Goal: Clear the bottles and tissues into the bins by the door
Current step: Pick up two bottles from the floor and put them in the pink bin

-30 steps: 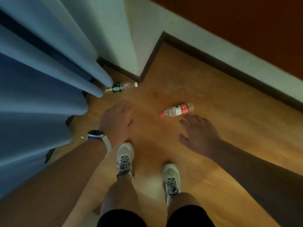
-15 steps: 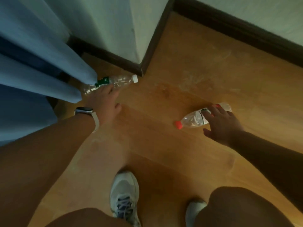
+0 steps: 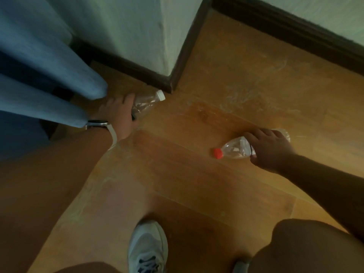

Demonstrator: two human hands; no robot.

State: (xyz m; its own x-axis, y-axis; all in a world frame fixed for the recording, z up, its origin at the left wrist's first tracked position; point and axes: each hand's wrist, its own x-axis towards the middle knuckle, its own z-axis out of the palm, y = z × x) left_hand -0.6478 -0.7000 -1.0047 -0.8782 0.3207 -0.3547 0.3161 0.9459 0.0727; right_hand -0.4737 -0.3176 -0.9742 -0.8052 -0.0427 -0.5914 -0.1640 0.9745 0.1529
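Two clear plastic bottles lie on the wooden floor. The white-capped bottle [image 3: 146, 102] lies by the wall corner, its cap pointing right; my left hand [image 3: 120, 113], with a watch at the wrist, is wrapped round its body and hides the label. To the right lies the red-capped bottle [image 3: 234, 148], cap pointing left. My right hand [image 3: 269, 148] curls over its middle, with the thumb underneath. No tissues or bins are in view.
Blue curtain folds [image 3: 49, 79] hang at the left, close to my left wrist. A white wall corner [image 3: 157, 36] with a dark skirting board [image 3: 177, 62] juts out behind the bottles. My shoe [image 3: 147, 247] and knees are at the bottom edge.
I have bent lower and both hands have closed round their bottles: the left now covers the green label, the right now covers the red label.
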